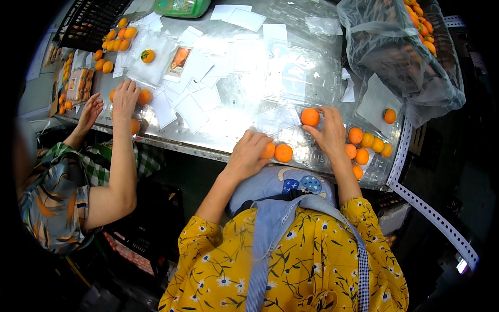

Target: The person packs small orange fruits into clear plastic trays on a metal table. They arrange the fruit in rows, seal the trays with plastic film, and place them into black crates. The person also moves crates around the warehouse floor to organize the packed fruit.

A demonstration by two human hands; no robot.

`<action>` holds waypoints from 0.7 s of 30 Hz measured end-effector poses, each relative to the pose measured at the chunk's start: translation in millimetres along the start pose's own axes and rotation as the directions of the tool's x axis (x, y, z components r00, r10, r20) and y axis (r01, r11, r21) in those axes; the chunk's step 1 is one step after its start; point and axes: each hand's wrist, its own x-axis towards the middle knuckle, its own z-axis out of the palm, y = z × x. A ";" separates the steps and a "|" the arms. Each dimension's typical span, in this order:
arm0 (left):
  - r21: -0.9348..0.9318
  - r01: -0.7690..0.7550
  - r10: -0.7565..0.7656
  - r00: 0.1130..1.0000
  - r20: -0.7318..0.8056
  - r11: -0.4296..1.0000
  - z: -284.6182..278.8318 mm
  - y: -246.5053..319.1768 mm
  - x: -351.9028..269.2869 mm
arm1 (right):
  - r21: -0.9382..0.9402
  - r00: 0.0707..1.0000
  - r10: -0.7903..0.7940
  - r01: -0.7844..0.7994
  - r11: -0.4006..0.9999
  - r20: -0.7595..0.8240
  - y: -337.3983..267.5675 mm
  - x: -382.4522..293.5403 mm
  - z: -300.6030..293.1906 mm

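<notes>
My left hand (249,154) curls round an orange persimmon-like fruit (268,150) at the metal table's front edge; a second orange fruit (284,153) lies just right of it. Between thumb and fingers of my right hand (329,130) is another orange fruit (310,117), over a clear plastic tray. Right of that hand, several orange and yellow fruits (362,156) sit in or on clear plastic trays. One fruit with a dark calyx (389,116) lies on a white sheet farther right. Whether my left fingers bear any of the fruit's weight is hidden.
A co-worker's hands (126,97) handle fruits at the left. White paper cards (193,113) and a printed card (179,62) lie mid-table. A green device (182,7) stands at the back, a black crate (87,25) back left, a plastic-lined crate of fruits (405,58) back right.
</notes>
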 end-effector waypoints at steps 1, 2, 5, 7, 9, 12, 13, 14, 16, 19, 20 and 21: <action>-0.010 -0.002 0.002 1.000 -0.017 1.000 0.0 0.0 -0.9 | 0.028 0.999 -0.029 0.030 0.999 -0.025 -9.6 0.9 -6.4; -0.020 -0.004 0.003 0.999 -0.035 1.000 0.0 0.1 -1.8 | 0.055 0.997 -0.058 0.060 0.997 -0.051 -16.2 -0.4 -10.0; -0.094 0.021 -0.036 0.986 -0.161 0.995 -2.3 2.4 -4.0 | 0.161 0.950 -0.273 0.249 0.955 0.150 -24.3 -16.5 -11.0; -0.264 0.114 -0.174 0.961 -0.217 0.958 -3.2 3.2 -6.5 | 0.179 0.903 -0.353 0.316 0.932 0.245 -33.2 -25.9 -7.5; -0.584 0.161 -0.325 0.927 -0.187 0.795 -3.3 1.2 -8.5 | 0.194 0.876 -0.366 0.318 0.928 0.315 -43.6 -31.4 -1.0; -0.915 0.160 -0.425 0.905 -0.015 0.371 -2.8 -9.4 -6.4 | 0.119 0.852 -0.362 0.343 0.932 0.378 -48.5 -29.3 0.2; -0.972 0.152 -0.408 0.911 0.066 0.182 -5.5 -8.9 -6.3 | 0.095 0.847 -0.370 0.362 0.927 0.382 -49.5 -27.9 1.4; -0.989 0.145 -0.374 0.917 0.141 -0.015 -10.0 -5.6 -5.5 | 0.084 0.836 -0.386 0.385 0.919 0.390 -50.0 -27.3 2.9; -0.961 0.118 -0.294 0.937 0.192 -0.251 -9.7 -4.6 -3.3 | 0.055 0.815 -0.413 0.429 0.902 0.406 -48.3 -26.1 4.1; -0.941 0.082 -0.347 0.916 0.201 -0.328 -12.5 8.3 -1.2 | 0.141 0.823 -0.428 0.406 0.903 0.374 -44.4 -23.0 3.6; -0.939 0.086 -0.379 0.900 0.217 -0.333 -12.9 12.5 -0.5 | 0.175 0.846 -0.381 0.339 0.924 0.373 -45.3 -21.8 -1.0; -0.937 0.090 -0.411 0.881 0.233 -0.337 -12.9 16.1 0.1 | 0.209 0.866 -0.332 0.270 0.940 0.374 -48.3 -19.5 -9.0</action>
